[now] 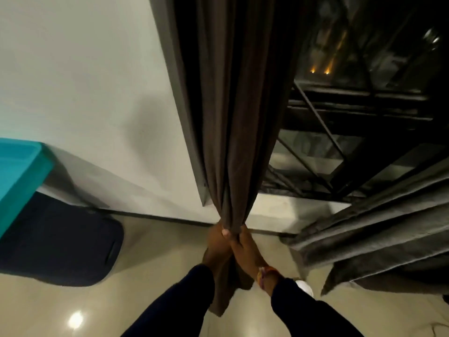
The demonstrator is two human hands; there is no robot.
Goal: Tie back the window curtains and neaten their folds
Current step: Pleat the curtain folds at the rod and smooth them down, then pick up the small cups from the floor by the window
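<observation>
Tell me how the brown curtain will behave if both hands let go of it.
Probably floppy: the curtain bunches into soft folds where the left hand and right hand grip it. Likely light; its tail hangs limp below them. Released, it would probably spread loose again.

Single head-worn wide-angle view, looking steeply down and forward, close above the gathered dark brown fabric curtain (233, 117) hanging before the window.

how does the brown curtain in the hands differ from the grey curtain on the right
The brown curtain is gathered into one tight bundle, gripped by the left hand and right hand; the grey curtain hangs loose and spread, untouched. The brown one is darker. Both show lengthwise folds.
</observation>
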